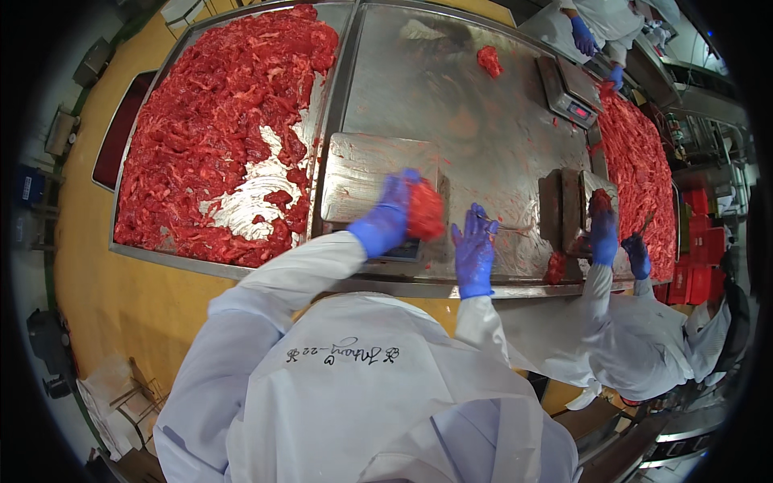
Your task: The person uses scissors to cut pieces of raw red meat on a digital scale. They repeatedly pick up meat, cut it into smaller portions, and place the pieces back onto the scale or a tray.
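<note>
Ahead of both hands (386, 214) (477, 256), open tabletop (467, 105), then far edge (475, 18).

My left hand (385, 221) gripped a clump of red meat (425, 211) by the right side of a flat metal scale (350, 181), both blurred, while my right hand (475, 258) was just beside it, over the steel table (475, 113) (what its fingers held, I couldn't tell). More meat (217, 113) covered much of the tray (258, 197) to my left, and a co-worker's blue-gloved hand (604, 237) was by another scale (573, 217) on my right.
</note>
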The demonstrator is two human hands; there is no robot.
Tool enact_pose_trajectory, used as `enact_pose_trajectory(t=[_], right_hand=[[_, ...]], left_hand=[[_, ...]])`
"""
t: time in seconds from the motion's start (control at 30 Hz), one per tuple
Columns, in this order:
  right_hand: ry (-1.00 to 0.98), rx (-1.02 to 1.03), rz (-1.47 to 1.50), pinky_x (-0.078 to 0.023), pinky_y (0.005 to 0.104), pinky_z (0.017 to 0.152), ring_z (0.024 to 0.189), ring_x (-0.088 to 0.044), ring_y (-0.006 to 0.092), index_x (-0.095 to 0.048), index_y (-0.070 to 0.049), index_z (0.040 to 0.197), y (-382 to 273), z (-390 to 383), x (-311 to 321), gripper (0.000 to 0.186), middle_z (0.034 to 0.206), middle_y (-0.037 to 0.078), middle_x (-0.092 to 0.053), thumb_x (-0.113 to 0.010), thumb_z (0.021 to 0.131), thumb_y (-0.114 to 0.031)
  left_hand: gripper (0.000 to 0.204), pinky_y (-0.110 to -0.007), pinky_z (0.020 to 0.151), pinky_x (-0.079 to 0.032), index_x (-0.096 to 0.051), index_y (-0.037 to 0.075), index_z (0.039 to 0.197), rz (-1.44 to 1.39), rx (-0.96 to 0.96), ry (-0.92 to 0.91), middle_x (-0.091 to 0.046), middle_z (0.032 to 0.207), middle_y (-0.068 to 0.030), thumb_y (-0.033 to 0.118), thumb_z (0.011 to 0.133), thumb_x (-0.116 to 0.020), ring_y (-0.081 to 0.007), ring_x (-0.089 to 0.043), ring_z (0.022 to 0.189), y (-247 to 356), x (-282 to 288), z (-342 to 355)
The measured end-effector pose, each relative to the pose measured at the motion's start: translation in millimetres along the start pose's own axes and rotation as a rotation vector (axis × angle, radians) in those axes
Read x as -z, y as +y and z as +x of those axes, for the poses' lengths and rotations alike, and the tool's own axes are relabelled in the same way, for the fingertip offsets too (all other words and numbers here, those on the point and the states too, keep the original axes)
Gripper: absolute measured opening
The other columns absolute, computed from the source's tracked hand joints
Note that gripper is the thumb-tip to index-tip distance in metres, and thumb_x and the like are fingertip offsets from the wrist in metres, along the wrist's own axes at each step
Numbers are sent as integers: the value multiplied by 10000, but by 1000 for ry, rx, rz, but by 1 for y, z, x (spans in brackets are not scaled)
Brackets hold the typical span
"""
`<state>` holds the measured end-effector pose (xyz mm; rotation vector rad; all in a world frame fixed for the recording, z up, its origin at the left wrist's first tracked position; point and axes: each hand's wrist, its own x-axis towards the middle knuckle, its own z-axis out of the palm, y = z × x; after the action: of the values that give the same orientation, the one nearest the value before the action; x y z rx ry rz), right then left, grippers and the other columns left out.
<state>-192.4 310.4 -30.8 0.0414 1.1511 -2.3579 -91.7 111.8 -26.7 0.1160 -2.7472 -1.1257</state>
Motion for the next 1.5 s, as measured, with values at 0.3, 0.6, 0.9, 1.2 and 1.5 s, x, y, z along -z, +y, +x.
enact_pose_trajectory(t=[0.3, 0.6, 0.9, 1.2, 1.5], right_hand=[[-395, -66, 441, -237, 497, 1152, 1332, -410, 238, -466, -109, 1363, -60, 102, -109, 569, 1438, 74, -453, -419, 968, -516], [-193, 182, -463, -93, 363, 1181, 1425, -232, 220, -297, 24, 1447, 21, 129, -87, 614, 1520, 141, -304, -336, 1021, -417], [-208, 204, -1041, -252, 366, 1132, 1308, -425, 235, -488, 45, 1315, -18, 10, -57, 453, 1370, 159, -499, -354, 1035, -284], [-295, 128, -971, -217, 362, 1158, 1344, -383, 231, -413, 66, 1353, 1, -20, -54, 547, 1409, 176, -442, -333, 1036, -373], [-235, 206, -745, -254, 333, 1119, 1292, -423, 201, -503, 47, 1308, 17, -18, -74, 504, 1345, 132, -522, -365, 1037, -355]], left_hand=[[785, -620, 1095, -158, -160, 114, 1507, 498, 153, 234, -138, 1519, -288, 271, 877, -600, -452, -169, 1408, 1, 99, -17], [679, -512, 1080, -306, -360, 15, 1405, 382, 926, 312, -386, 1395, -250, 311, 859, -635, -425, -327, 1330, -129, 120, -234], [975, -514, 1063, -341, -321, 76, 1459, 200, 1285, 997, -347, 1437, -306, 692, 760, -609, -467, -349, 1320, -348, 253, -216], [307, -442, 783, -511, -664, 47, 947, 139, 874, 194, -665, 911, -194, 299, 772, -649, -339, -638, 893, -250, 156, -122], [587, -411, 1044, -414, -559, 147, 1270, 258, 793, 127, -386, 1409, -238, 285, 727, -734, -399, -420, 1270, -189, 158, -194]])
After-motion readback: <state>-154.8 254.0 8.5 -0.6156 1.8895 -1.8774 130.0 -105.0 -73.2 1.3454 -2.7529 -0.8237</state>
